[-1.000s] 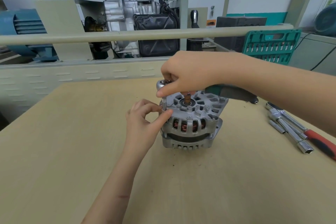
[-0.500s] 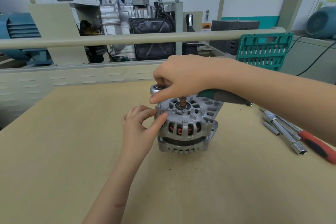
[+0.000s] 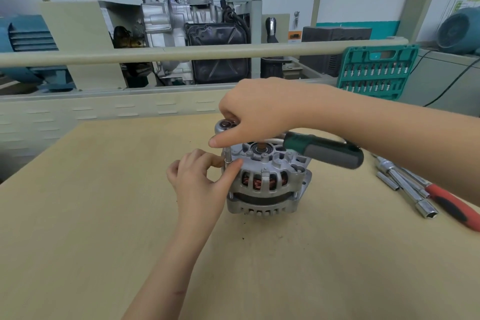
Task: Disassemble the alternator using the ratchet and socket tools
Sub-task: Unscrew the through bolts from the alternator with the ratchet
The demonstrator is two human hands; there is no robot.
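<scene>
Weight: the alternator (image 3: pixel 267 182) looks like a dense cast-metal lump with copper windings inside; I judge it heavy enough to sit put under light torque, but likely to twist on the smooth table (image 3: pixel 104 215) if the ratchet is pulled hard.
Stiffness: rigid housing; the windings seen through the slots look delicate, so fingers and tools belong on the casing only.
Hold points: the ribbed outer shell or the flanged base gives the surest purchase; the bare metal may be slick.
Look: silver finned housing, standing on end, shaft and bearing pointing up, reddish copper visible through the side slots, a dark band round the middle.
Place: mid-table, well apart from the loose sockets (image 3: pixel 405 184) at the right.
Ratchet (image 3: pixel 322 149): head over the alternator's upper left edge, green-grey handle reaching right across its top; a slim socket (image 3: pixel 227 157) runs down from the head.
Right hand (image 3: pixel 257 112): curled over the ratchet head, index finger stretched along it.
Left hand (image 3: pixel 200 179): thumb and forefinger pinch the socket, steadying it.
Risk: the socket could slip off a small bolt head if tilted.
</scene>
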